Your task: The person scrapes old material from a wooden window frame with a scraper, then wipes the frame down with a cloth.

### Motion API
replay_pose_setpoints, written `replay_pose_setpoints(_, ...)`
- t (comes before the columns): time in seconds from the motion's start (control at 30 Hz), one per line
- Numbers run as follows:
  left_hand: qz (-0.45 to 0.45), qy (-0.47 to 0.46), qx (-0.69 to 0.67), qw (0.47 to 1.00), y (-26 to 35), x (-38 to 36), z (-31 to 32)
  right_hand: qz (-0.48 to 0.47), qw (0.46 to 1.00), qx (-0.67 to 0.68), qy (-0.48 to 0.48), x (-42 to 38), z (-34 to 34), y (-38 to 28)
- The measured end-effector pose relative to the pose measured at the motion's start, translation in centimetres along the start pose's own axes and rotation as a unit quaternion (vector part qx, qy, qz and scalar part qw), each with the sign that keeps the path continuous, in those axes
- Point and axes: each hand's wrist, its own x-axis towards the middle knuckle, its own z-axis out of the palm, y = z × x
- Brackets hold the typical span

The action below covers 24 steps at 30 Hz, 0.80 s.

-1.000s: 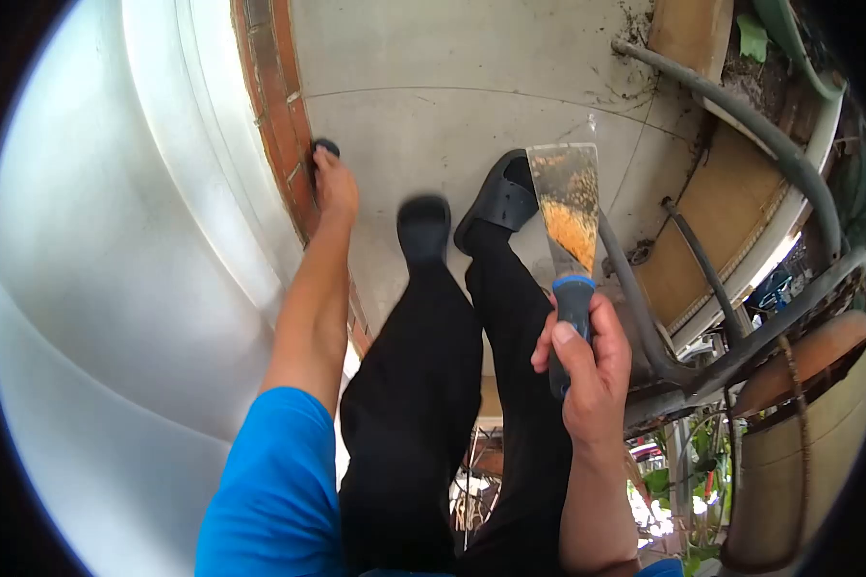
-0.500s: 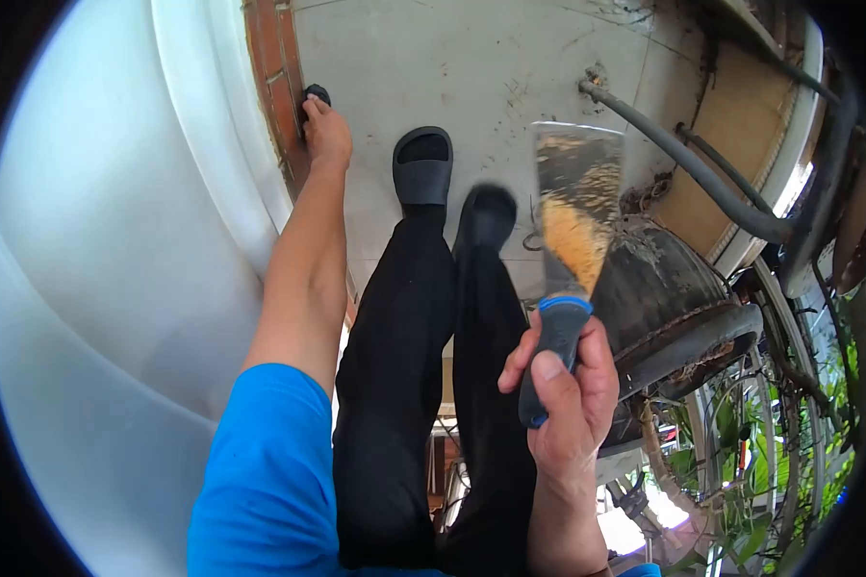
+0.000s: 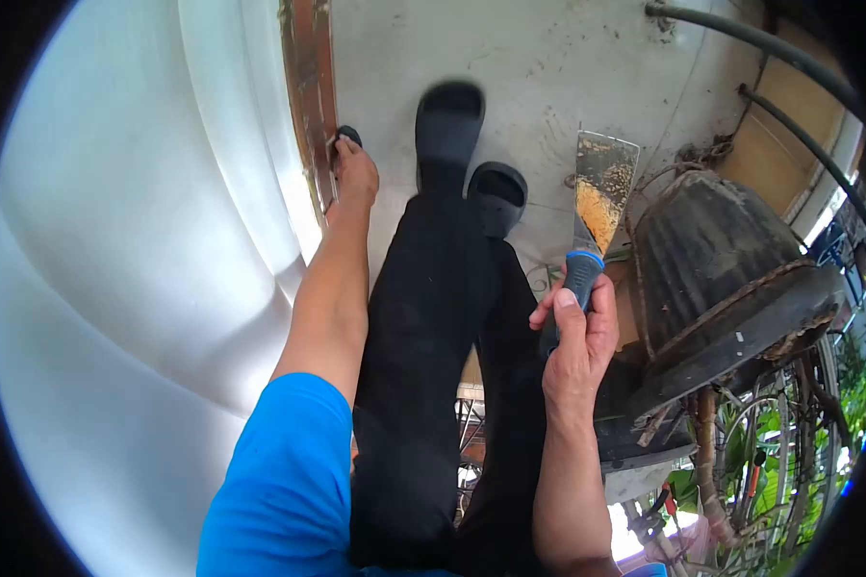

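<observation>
My right hand (image 3: 579,332) is closed around the black-and-blue handle of a putty knife (image 3: 603,197). Its wide metal blade points away from me, upright in the picture, with yellowish and dark residue on it. On the left, my left hand (image 3: 358,173) is stretched out low beside a strip of red-brown brick (image 3: 310,87). Its fingers are closed on a small black object (image 3: 349,135), mostly covered by the hand, whose kind I cannot make out.
My black slides (image 3: 449,120) are on a pale, stained tiled floor (image 3: 510,58). A white curved surface (image 3: 115,240) runs along the left. To the right are a dark ribbed plant pot (image 3: 717,250), a grey pipe (image 3: 760,40) and green plants (image 3: 760,481).
The view has shifted, and my left foot has moved forward past the right one. The putty knife now appears farther right and smaller. Both hands keep their holds.
</observation>
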Motion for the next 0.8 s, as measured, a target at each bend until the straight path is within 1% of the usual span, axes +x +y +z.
replay_pose_setpoints(0.07, 0.001, -0.007, 0.005, 1.000, -3.2, -2.2, 1.3, 0.003, 1.000, -0.005, 0.005, -0.7, -0.3, 1.2)
replay_pose_setpoints(0.1, 0.016, -0.006, 0.027, 0.999, -4.8, -4.3, 1.9, 0.005, 1.000, -0.013, 0.001, -1.1, -0.6, 1.7)
replay_pose_setpoints(0.17, 0.026, -0.093, 0.079, 0.992, -12.5, -6.2, 6.9, 0.015, 0.999, -0.033, -0.006, -2.1, -1.4, 3.2)
replay_pose_setpoints(0.2, 0.040, -0.156, 0.141, 0.977, -15.9, -7.8, 8.2, 0.021, 0.998, -0.050, -0.014, -2.3, -1.8, 4.0)
replay_pose_setpoints(0.23, 0.062, -0.217, 0.197, 0.954, -17.7, -9.8, 8.3, 0.033, 0.997, -0.069, -0.023, -2.7, -2.3, 4.5)
replay_pose_setpoints(0.27, 0.105, -0.247, 0.277, 0.923, -19.1, -12.1, 8.6, 0.036, 0.995, -0.089, -0.033, -3.0, -2.8, 4.9)
replay_pose_setpoints(0.37, 0.003, -0.289, 0.200, 0.936, -19.0, -16.7, 6.2, 0.055, 0.996, -0.064, -0.012, -3.4, -3.1, 4.9)
replay_pose_setpoints(0.43, 0.013, -0.169, 0.158, 0.973, -13.9, -16.8, 2.6, 0.038, 0.999, -0.034, -0.007, -3.5, -2.9, 5.0)
replay_pose_setpoints(0.47, 0.016, -0.111, 0.136, 0.984, -12.5, -16.8, 1.5, 0.031, 0.999, -0.030, -0.006, -3.7, -2.8, 5.1)
replay_pose_setpoints(0.5, 0.113, 0.017, 0.096, 0.989, -12.7, -14.9, 2.3, 0.024, 0.999, -0.027, -0.006, -3.9, -2.7, 5.2)
replay_pose_setpoints(0.53, 0.194, 0.088, 0.005, 0.977, -8.5, -13.1, -0.4, 0.021, 0.999, -0.024, -0.012, -4.1, -2.4, 5.1)
replay_pose_setpoints(0.57, 0.273, 0.182, 0.059, 0.943, -3.6, -12.1, -3.9, 0.018, 1.000, -0.020, -0.013, -4.4, -2.3, 5.2)
replay_pose_setpoints(0.6, 0.248, 0.166, -0.057, 0.953, 0.0, -10.2, -5.9, 0.013, 1.000, -0.016, -0.014, -4.6, -2.2, 5.3)
replay_pose_setpoints(0.63, 0.281, 0.212, -0.104, 0.930, 2.9, -7.9, -6.9, 0.005, 1.000, -0.012, -0.017, -4.6, -2.2, 5.5)
replay_pose_setpoints(0.7, 0.322, 0.291, -0.097, 0.896, 6.8, -3.2, -7.8, 0.000, 1.000, -0.021, -0.019, -4.8, -1.8, 5.4)
replay_pose_setpoints(0.8, 0.267, 0.208, 0.014, 0.941, 7.4, 0.1, -5.0, -0.007, 0.999, -0.039, -0.021, -5.7, -2.0, 5.3)
